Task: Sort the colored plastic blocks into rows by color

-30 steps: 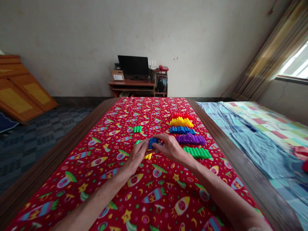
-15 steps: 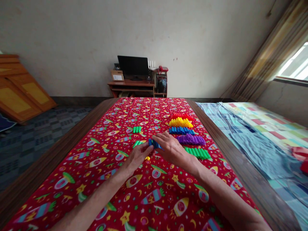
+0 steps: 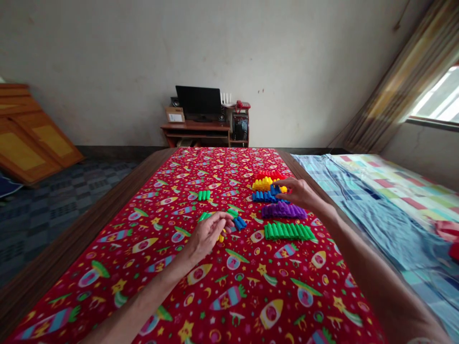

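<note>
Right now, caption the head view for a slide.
Right hand pinching a blue piece at the blue row; left hand beside other blue pieces on red cloth.

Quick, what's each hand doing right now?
Left hand: half curled beside some blue tubes; can't tell if it's holding anything.
Right hand: closed, holding a blue tube.

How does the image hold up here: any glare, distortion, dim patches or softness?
Head view: the window at right looks washed out; head view: the cabinet at left leans, probably wide-lens distortion; head view: the floor is dim; head view: left hand and right hand read in outline, fine detail soft.
</note>
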`<move>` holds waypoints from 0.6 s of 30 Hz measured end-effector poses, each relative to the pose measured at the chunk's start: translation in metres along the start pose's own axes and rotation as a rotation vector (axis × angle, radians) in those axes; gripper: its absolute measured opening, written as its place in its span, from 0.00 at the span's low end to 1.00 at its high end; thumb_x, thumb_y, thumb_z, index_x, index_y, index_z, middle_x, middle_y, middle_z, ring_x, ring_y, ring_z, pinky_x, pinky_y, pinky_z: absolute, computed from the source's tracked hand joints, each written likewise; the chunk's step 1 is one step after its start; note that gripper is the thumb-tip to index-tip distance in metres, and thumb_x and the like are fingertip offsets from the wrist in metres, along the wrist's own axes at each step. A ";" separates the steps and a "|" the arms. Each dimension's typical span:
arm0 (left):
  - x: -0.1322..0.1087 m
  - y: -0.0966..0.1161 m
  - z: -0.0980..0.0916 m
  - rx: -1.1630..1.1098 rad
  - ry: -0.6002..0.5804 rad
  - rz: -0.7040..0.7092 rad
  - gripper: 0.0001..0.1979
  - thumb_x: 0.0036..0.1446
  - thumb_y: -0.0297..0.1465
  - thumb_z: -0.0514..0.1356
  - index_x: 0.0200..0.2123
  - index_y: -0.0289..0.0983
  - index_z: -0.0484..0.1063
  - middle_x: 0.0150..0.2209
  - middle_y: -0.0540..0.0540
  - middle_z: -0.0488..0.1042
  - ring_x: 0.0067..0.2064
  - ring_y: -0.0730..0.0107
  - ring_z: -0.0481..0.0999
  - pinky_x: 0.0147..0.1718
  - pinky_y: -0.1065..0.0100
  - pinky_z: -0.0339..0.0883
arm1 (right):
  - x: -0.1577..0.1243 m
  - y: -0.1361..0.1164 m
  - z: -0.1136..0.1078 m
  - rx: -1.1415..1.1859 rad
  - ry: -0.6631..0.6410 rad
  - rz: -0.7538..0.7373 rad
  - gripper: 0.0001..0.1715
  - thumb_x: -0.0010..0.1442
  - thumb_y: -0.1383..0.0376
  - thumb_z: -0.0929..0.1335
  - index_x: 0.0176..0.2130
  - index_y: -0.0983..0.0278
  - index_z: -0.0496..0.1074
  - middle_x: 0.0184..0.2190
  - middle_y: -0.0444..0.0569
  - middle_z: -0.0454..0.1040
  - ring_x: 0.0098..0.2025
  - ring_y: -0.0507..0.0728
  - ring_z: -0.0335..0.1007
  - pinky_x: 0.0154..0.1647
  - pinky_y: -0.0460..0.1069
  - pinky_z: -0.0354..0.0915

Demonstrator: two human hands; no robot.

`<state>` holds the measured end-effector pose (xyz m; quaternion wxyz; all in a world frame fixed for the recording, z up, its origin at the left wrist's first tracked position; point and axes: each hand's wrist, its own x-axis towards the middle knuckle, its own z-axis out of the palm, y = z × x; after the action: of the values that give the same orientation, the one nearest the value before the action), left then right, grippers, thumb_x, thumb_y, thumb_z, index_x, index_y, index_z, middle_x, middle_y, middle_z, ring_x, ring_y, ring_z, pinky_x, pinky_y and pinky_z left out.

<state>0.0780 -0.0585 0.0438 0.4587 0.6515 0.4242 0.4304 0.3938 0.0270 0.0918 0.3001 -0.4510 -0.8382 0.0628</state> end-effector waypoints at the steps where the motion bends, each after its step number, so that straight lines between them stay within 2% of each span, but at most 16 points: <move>1: 0.001 -0.002 0.000 -0.009 0.010 -0.002 0.17 0.59 0.45 0.57 0.38 0.36 0.72 0.33 0.45 0.77 0.31 0.67 0.77 0.28 0.70 0.71 | 0.000 0.019 -0.004 -0.031 -0.014 0.053 0.15 0.54 0.60 0.73 0.42 0.63 0.80 0.34 0.52 0.80 0.29 0.56 0.73 0.32 0.50 0.66; 3: 0.002 -0.005 -0.001 -0.007 0.003 -0.001 0.16 0.58 0.43 0.58 0.37 0.36 0.73 0.31 0.45 0.77 0.31 0.68 0.77 0.27 0.71 0.71 | -0.002 0.049 -0.007 -0.054 -0.051 0.102 0.15 0.53 0.59 0.73 0.40 0.64 0.81 0.31 0.52 0.80 0.27 0.56 0.73 0.30 0.49 0.65; 6: 0.003 -0.008 -0.002 0.021 -0.038 0.008 0.15 0.58 0.42 0.57 0.36 0.36 0.74 0.31 0.45 0.78 0.31 0.68 0.78 0.28 0.71 0.72 | -0.005 0.068 -0.004 -0.055 -0.119 0.087 0.14 0.51 0.62 0.73 0.40 0.62 0.81 0.31 0.51 0.81 0.27 0.55 0.74 0.29 0.47 0.64; 9: 0.002 -0.009 -0.003 0.038 -0.061 0.019 0.14 0.58 0.41 0.57 0.36 0.36 0.75 0.30 0.45 0.78 0.30 0.69 0.77 0.28 0.71 0.72 | -0.007 0.071 0.003 -0.054 -0.156 0.073 0.14 0.50 0.64 0.73 0.40 0.61 0.81 0.30 0.50 0.81 0.27 0.55 0.75 0.28 0.46 0.65; 14: 0.002 -0.012 -0.003 0.059 -0.080 0.024 0.15 0.59 0.40 0.56 0.35 0.36 0.76 0.31 0.44 0.79 0.30 0.69 0.77 0.28 0.71 0.72 | -0.009 0.073 0.010 -0.052 -0.169 0.098 0.14 0.50 0.66 0.73 0.39 0.62 0.81 0.36 0.53 0.82 0.29 0.56 0.76 0.30 0.48 0.67; 18: 0.003 -0.008 -0.006 0.067 -0.077 0.021 0.15 0.59 0.40 0.56 0.35 0.36 0.76 0.31 0.44 0.79 0.31 0.66 0.79 0.29 0.70 0.73 | -0.010 0.071 0.006 -0.067 -0.195 0.085 0.14 0.51 0.65 0.73 0.40 0.63 0.81 0.33 0.53 0.81 0.31 0.57 0.76 0.31 0.48 0.66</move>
<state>0.0719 -0.0529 0.0374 0.4480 0.6870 0.4136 0.3954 0.4453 0.0616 0.0565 0.1991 -0.4876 -0.8452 0.0908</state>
